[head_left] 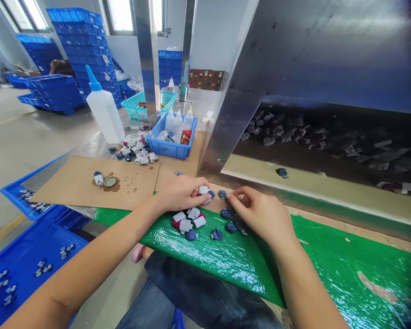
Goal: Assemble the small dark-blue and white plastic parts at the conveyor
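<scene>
My left hand [180, 193] pinches a small white and dark-blue plastic piece [205, 191] between thumb and fingers, above the green-covered bench edge [226, 260]. My right hand [260, 212] is curled to its right, thumb and fingertips together. Whether anything is between them is hidden. Close to those fingertips lies a dark-blue piece [222, 194]. More loose blue pieces [217, 234] are scattered between and below the hands. Beneath my left hand sits a small heap of white and dark-red pieces [189, 221].
Cardboard [71, 183] at left bears a bottle cap [110, 182] in a brown stain. Behind are a white squeeze bottle [104, 112], a parts pile [137, 148] and a blue bin [171, 148]. A metal hood [226, 123] rises at right over many pieces. Blue trays [27, 283] stand lower left.
</scene>
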The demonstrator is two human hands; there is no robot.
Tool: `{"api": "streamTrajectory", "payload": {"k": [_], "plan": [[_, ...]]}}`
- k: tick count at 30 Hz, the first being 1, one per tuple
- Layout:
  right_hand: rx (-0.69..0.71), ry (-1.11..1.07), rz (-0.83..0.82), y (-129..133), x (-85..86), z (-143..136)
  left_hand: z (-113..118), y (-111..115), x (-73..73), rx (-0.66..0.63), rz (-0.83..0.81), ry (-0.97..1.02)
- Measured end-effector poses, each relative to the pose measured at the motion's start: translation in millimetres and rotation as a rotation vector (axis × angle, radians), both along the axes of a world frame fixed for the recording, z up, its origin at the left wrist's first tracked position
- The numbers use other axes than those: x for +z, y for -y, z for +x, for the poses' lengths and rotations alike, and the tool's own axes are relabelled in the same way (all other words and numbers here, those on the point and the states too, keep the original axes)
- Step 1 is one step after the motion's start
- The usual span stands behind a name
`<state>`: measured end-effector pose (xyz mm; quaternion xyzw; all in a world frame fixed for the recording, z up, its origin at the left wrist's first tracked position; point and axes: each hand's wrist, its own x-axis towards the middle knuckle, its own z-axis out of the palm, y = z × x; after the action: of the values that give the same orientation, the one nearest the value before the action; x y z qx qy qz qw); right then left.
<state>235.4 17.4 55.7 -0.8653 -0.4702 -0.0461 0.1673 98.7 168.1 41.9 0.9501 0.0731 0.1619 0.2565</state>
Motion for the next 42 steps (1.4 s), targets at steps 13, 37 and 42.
{"api": "streamTrajectory", "payload": {"k": [13, 37, 42], "plan": [[0.351, -0.046, 0.016, 0, -1.5, -5, -2, -3, -2.4, -0.101, 0.036, 0.109], [0.0, 0.001, 0.01, 92, -33.5, 1, 2, -5, 2.1, -0.034, 0.04, -0.007], [0.075, -0.021, -0.086, 65, -32.5, -21, 0, -5, 0.7, -0.063, -0.039, 0.023]]}}
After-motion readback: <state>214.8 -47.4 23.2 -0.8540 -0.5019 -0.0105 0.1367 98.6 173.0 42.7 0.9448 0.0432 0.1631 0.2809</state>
